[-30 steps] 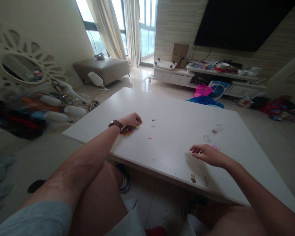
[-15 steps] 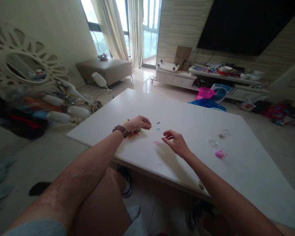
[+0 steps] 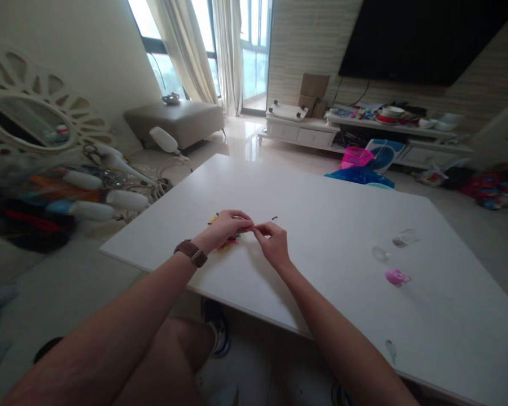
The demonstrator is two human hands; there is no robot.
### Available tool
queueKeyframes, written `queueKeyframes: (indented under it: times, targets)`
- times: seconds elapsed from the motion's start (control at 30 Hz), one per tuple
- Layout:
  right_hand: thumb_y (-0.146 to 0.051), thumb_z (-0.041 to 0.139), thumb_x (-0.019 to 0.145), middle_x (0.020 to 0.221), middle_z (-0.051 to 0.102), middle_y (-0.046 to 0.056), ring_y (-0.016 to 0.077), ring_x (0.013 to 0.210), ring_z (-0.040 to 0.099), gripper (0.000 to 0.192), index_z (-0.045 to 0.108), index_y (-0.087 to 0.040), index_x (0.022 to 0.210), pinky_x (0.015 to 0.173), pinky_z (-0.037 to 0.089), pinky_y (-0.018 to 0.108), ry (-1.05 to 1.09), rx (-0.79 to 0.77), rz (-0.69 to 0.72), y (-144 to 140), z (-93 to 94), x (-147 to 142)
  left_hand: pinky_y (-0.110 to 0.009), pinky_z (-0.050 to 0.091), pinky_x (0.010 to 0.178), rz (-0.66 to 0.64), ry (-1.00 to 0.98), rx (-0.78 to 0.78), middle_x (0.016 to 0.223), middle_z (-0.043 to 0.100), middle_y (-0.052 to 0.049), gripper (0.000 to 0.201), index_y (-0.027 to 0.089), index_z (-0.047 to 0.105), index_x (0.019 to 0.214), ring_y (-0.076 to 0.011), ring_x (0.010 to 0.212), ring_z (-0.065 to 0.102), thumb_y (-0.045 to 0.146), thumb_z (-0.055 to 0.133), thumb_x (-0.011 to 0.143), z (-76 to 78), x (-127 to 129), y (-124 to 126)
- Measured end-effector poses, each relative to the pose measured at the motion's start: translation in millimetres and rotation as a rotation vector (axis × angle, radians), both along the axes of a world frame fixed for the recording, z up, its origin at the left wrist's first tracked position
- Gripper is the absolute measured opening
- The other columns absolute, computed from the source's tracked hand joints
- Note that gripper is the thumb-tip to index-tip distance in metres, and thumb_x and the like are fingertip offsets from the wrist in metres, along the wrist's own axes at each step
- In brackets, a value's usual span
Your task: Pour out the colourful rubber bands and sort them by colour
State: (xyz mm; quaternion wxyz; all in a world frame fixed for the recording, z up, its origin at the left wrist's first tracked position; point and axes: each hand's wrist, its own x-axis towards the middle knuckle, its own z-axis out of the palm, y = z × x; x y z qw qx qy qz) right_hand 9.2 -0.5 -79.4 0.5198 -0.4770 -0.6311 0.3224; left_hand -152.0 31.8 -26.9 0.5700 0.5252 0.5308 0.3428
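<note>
My left hand, with a brown watch band on its wrist, is over the table with its fingertips pinched. The thumb and forefinger of my right hand are also pinched and meet the left fingertips. What lies between them is too small to make out. Beneath and beside the left hand is a pile of tiny colourful pieces, yellow, red and dark, partly covered by the hand. A short thin black piece rests on the table just beyond the right hand.
On the right of the white table are a pink cup-like item, a clear round lid and a clear container. A small clear object lies at the near edge. A white-shaded lamp stands left of the table.
My right hand has moved left and its fingertips now meet those of my left hand. The small blue and pink pieces seen between the hands no longer show on the table.
</note>
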Motion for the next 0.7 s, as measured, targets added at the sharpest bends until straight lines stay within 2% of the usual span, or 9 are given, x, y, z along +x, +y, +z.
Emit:
queueKeyframes:
  times: [0.07, 0.13, 0.27, 0.33, 0.4, 0.5, 0.7]
  targets:
    - [-0.041, 0.063, 0.087, 0.085, 0.073, 0.005, 0.0208, 0.076, 0.068, 0.021, 0.071, -0.022, 0.083, 0.076, 0.056, 0.036, -0.029, 0.006, -0.022, 8.0, -1.1, 15.7, -0.029, 0.057, 0.081, 0.018, 0.023, 0.017, 0.091, 0.076, -0.011, 0.025, 0.013, 0.068, 0.085, -0.0190, 0.089, 0.071, 0.032, 0.078, 0.072, 0.3, -1.0, -1.1]
    - [-0.042, 0.062, 0.087, 0.087, 0.074, 0.006, 0.0207, 0.077, 0.066, 0.022, 0.071, -0.021, 0.084, 0.076, 0.055, 0.036, -0.101, -0.004, -0.077, 21.1, -5.3, 43.6, -0.029, 0.058, 0.080, 0.018, 0.074, 0.029, 0.094, 0.076, -0.013, 0.026, 0.013, 0.068, 0.087, -0.0197, 0.091, 0.071, 0.035, 0.076, 0.075, 1.2, -0.9, -2.1]
    - [-0.038, 0.062, 0.086, 0.088, 0.070, 0.009, 0.0217, 0.082, 0.062, 0.022, 0.070, -0.018, 0.080, 0.084, 0.050, 0.037, -0.384, -0.014, -0.296, 48.9, -24.4, 110.8, -0.028, 0.058, 0.076, 0.005, 0.157, 0.004, 0.093, 0.076, -0.013, 0.026, 0.014, 0.069, 0.087, -0.0202, 0.091, 0.072, 0.036, 0.075, 0.076, 1.3, 0.5, -3.6]
    - [-0.036, 0.062, 0.086, 0.089, 0.069, 0.010, 0.0224, 0.084, 0.059, 0.021, 0.070, -0.017, 0.082, 0.086, 0.047, 0.037, -0.481, -0.059, -0.368, 56.2, -35.2, 132.5, -0.027, 0.057, 0.074, 0.003, 0.157, -0.011, 0.091, 0.076, -0.013, 0.024, 0.013, 0.069, 0.087, -0.0198, 0.089, 0.072, 0.034, 0.075, 0.076, 1.1, 1.2, -4.9]
    - [-0.036, 0.062, 0.087, 0.089, 0.067, 0.010, 0.0233, 0.087, 0.057, 0.021, 0.070, -0.018, 0.082, 0.088, 0.045, 0.037, -0.546, -0.090, -0.380, 58.8, -43.6, 141.2, -0.026, 0.057, 0.072, 0.007, 0.154, -0.028, 0.089, 0.076, -0.012, 0.022, 0.013, 0.069, 0.086, -0.0192, 0.086, 0.072, 0.031, 0.075, 0.076, 2.2, 2.4, -6.9]
    - [-0.034, 0.062, 0.087, 0.088, 0.065, 0.009, 0.0245, 0.091, 0.055, 0.019, 0.071, -0.019, 0.080, 0.088, 0.044, 0.037, -0.592, -0.090, -0.400, 60.0, -50.6, 139.2, -0.026, 0.057, 0.069, 0.010, 0.171, -0.049, 0.088, 0.076, -0.012, 0.023, 0.013, 0.069, 0.085, -0.0191, 0.085, 0.072, 0.033, 0.075, 0.075, 6.6, 5.5, -10.6]
    - [-0.031, 0.067, 0.084, 0.091, 0.065, 0.010, 0.0249, 0.091, 0.055, 0.014, 0.072, -0.018, 0.085, 0.086, 0.046, 0.038, -0.571, -0.025, -0.453, 62.0, -51.8, 135.6, -0.019, 0.049, 0.056, 0.003, 0.195, -0.069, 0.088, 0.076, -0.010, 0.024, 0.013, 0.070, 0.086, -0.0181, 0.084, 0.072, 0.034, 0.074, 0.076, 12.9, 11.9, -15.4]
